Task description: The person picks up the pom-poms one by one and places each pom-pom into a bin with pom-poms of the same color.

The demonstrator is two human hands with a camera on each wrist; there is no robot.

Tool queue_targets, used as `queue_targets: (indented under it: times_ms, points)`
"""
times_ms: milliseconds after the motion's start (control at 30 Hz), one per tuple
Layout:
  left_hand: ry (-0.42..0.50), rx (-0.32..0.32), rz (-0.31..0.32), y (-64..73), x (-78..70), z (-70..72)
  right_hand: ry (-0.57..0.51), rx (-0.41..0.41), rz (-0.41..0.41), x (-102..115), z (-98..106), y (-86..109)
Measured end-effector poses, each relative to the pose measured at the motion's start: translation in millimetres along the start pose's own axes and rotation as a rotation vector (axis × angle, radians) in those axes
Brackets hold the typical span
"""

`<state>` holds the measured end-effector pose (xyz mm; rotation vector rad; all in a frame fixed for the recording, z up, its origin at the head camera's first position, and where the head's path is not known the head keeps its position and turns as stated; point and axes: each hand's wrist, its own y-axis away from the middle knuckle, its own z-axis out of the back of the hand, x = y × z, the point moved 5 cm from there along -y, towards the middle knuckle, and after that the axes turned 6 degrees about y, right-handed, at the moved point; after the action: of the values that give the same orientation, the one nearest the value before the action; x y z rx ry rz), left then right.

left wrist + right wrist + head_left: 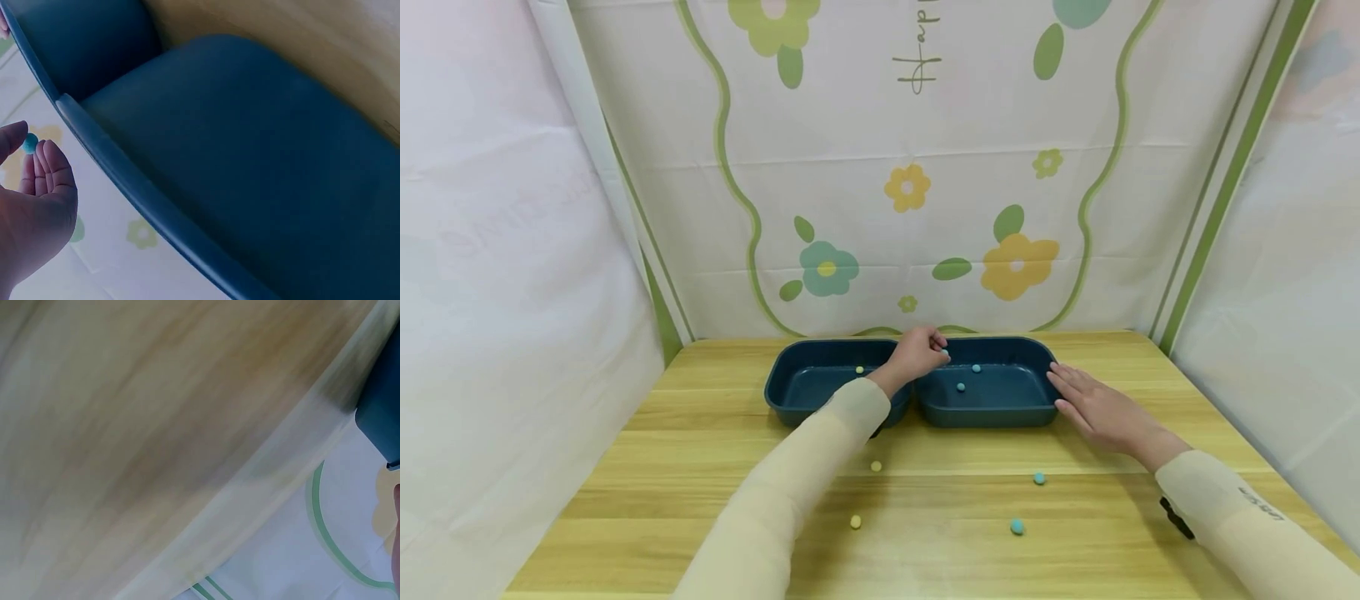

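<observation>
My left hand [917,353] pinches a small blue ball [30,143] between thumb and fingertips, over the left end of the right-hand dark blue tray [988,417]. Inside that tray lie two blue balls, one [976,368] farther back and one [960,387] nearer. My right hand [1097,407] rests with straight fingers against the tray's right end. A second dark blue tray [778,398] stands beside it on the left, partly hidden by my left forearm, with a yellow ball [860,369] in it.
On the wooden table [700,483] in front of the trays are two yellow balls, one [876,467] behind the other [855,522]. Two blue balls [1039,478] [1017,527] lie toward the right. A flowered cloth [850,200] hangs behind the trays.
</observation>
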<state>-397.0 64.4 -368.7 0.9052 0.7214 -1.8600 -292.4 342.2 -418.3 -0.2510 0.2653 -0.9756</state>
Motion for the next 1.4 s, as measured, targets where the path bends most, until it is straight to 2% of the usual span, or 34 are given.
queue_targets:
  times_ms: [467, 900, 1400]
  points:
    - [-0.082, 0.006, 0.022, -10.9, 7.1, -4.1, -0.002, 0.003, 0.005, -1, 0, -0.5]
    - [-0.097, -0.006, 0.026, -11.5, 7.6, -5.9, -0.004, 0.018, 0.001, 0, 1, 0.1]
    - [-0.129, -0.02, 0.02, -8.9, 7.7, -0.1, -0.002, 0.024, -0.002, -1, 0, -1.7]
